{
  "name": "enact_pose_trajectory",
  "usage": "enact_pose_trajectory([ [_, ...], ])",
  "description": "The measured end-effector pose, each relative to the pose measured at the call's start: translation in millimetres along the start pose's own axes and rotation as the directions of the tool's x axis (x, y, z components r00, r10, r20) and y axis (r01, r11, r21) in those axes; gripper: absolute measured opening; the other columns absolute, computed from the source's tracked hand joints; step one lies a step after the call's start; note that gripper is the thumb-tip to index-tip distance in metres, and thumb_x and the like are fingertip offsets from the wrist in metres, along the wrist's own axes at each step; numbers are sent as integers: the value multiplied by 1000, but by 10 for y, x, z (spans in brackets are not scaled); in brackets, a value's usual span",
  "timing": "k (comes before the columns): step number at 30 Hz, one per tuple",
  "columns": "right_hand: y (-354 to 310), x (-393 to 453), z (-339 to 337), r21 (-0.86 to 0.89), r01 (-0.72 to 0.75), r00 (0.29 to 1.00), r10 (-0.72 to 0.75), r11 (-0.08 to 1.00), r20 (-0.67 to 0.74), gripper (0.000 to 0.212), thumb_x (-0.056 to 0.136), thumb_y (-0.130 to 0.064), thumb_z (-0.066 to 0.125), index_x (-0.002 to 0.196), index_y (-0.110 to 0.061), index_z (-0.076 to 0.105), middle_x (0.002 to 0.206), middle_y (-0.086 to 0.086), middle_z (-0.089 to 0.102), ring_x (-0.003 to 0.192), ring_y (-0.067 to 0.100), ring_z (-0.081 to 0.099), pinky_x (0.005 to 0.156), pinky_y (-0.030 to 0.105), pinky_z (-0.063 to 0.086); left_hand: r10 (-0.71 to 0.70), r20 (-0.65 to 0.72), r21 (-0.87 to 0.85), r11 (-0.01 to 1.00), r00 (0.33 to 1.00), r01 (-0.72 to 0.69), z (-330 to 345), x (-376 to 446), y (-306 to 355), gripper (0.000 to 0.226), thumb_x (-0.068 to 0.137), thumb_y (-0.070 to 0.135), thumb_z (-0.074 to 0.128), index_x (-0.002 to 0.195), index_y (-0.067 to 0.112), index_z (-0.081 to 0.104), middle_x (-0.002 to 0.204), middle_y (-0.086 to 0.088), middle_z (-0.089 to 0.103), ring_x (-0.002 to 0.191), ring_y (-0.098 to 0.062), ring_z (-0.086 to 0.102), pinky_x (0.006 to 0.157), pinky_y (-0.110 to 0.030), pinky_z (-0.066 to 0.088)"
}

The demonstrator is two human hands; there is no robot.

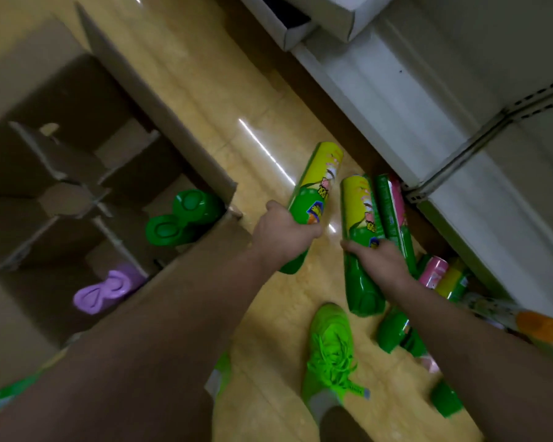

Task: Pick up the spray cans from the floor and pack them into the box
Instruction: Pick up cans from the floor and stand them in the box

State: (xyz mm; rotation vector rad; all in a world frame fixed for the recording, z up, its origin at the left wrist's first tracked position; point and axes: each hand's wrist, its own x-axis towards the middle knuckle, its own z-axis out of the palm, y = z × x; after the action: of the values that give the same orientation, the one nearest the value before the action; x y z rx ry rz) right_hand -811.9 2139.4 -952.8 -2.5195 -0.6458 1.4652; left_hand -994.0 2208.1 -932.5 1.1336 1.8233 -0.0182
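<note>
My left hand (283, 232) grips a green and yellow spray can (316, 186) by its lower half, just right of the cardboard box (186, 269). My right hand (379, 261) grips a second green and yellow can (359, 212), with a third green can (393, 218) pressed against it. Inside the box's divider cells stand two green-capped cans (181, 218) and a purple-capped pair (104, 290). More cans (441, 279) lie on the floor by the shelf base, partly hidden behind my right forearm.
The box has cardboard dividers (74, 199) and an upright flap (160, 106). A white shelf unit (428, 122) runs along the right. A bright green shoe (331, 352) stands on the yellow tiled floor (224, 90) below the hands. An orange-capped can (530, 323) lies far right.
</note>
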Motion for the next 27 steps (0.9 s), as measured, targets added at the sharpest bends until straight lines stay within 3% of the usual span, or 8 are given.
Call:
enact_pose_trajectory([
  [3, -359, -344, -189, 52, 23, 1000, -22, 998, -10, 53, 67, -50, 83, 104, -15, 69, 91, 4, 72, 81, 24, 69, 82, 37, 56, -56, 47, -152, 986, 997, 62, -398, -316, 176, 81, 58, 52, 81, 119, 10, 47, 110, -8, 61, 99, -27, 59, 74, -31, 47],
  [7, -886, -814, -328, 54, 44, 998, -46, 998, 38, 50, 67, -49, 84, 98, -17, 63, 90, 8, 71, 80, 27, 70, 82, 44, 58, -88, 74, -279, 954, 993, 105, -1000, -663, 276, 79, 59, 45, 84, 121, 11, 49, 110, -8, 62, 97, -27, 62, 84, -39, 55],
  [13, -1669, -1527, -337, -29, 116, 991, -113, 993, 72, 57, 64, -57, 83, 96, -16, 59, 86, 8, 68, 75, 24, 69, 72, 37, 59, -89, -30, -296, 952, 996, 76, -1898, -1050, 266, 70, 56, 49, 83, 113, 23, 51, 104, -2, 63, 94, -24, 62, 79, -32, 51],
  [19, -2350, -2159, -124, -121, 176, 956, -140, 977, 259, 58, 58, -43, 91, 98, -15, 60, 88, 9, 71, 75, 24, 71, 69, 37, 61, -216, -18, -428, 884, 976, 187, -2729, -1325, 33, 71, 48, 42, 85, 106, 20, 49, 103, -9, 66, 91, -30, 67, 84, -45, 57],
  [23, -2709, -2427, 116, -96, 207, 911, -156, 974, 383, 71, 62, -28, 91, 121, -10, 56, 91, 8, 68, 68, 19, 70, 45, 22, 51, -306, 74, -497, 814, 949, 301, -3135, -1306, -272, 71, 60, 28, 90, 116, 6, 53, 104, -17, 68, 87, -34, 70, 83, -48, 59],
  [25, -2884, -2463, 252, -117, 223, 885, -151, 968, 441, 89, 66, -22, 89, 141, -15, 42, 103, 7, 62, 75, 20, 68, 48, 23, 52, -332, 111, -467, 815, 937, 344, -3266, -1236, -430, 66, 60, 28, 90, 113, 3, 61, 98, -18, 71, 83, -33, 71, 83, -47, 59],
  [27, -3030, -2413, 393, -215, 257, 862, -122, 942, 492, 97, 68, -21, 87, 147, -18, 33, 113, 10, 56, 82, 22, 67, 57, 29, 55, -361, 164, -412, 820, 918, 396, -3347, -1136, -585, 64, 61, 27, 90, 113, 0, 63, 96, -19, 72, 82, -33, 72, 82, -45, 59],
])
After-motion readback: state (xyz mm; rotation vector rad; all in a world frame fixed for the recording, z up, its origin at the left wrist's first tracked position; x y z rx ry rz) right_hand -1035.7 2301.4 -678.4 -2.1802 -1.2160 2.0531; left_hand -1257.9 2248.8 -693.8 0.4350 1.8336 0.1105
